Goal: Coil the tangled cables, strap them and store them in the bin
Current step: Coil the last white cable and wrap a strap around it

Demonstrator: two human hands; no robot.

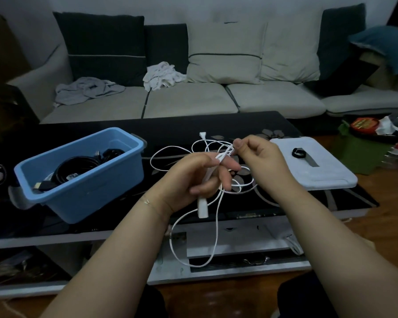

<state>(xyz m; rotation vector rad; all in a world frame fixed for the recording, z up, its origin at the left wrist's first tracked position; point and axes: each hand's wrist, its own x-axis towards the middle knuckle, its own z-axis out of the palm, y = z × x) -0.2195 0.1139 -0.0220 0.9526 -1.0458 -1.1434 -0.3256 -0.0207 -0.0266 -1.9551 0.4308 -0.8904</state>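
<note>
**Fingers pinch a thin white cable mid-coil**

Fingers of the right hand pinch a bend of the white cable at their tips, while the left hand curls round a gathered bundle of strands, with a white plug hanging just below its thumb. More of the cable lies in loose loops on the black glass table, and one long loop hangs off the near edge; a second white connector rests at the far end.

Thin, light and limp, this cord probably will not hold a shape unaided, so loops likely need trapping in the left palm as they form. Its smooth jacket may slip; holding near the stiffer plug looks safest.

A black strap lies on the white lid to the right. At the left stands the blue bin, with dark cables inside.
</note>
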